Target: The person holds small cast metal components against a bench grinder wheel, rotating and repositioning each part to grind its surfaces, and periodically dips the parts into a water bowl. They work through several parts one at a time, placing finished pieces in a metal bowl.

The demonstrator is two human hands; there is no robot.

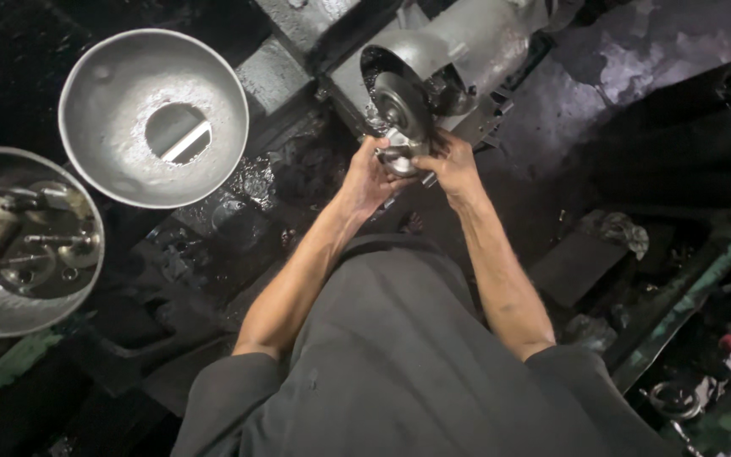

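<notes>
Pressing a small, shiny silver metal fitting (401, 158) against the grey round grinding wheel (401, 106) of the bench machine (467, 42), left hand (365, 178) and right hand (452, 165) both curling fingers tightly around it. Looking hard, stiff, fairly light, likely slick; calling for a grip at both outer ends, clear of the wheel. Sitting off to the left, a dented silver metal bowl (112, 161) with a centre hole.
</notes>
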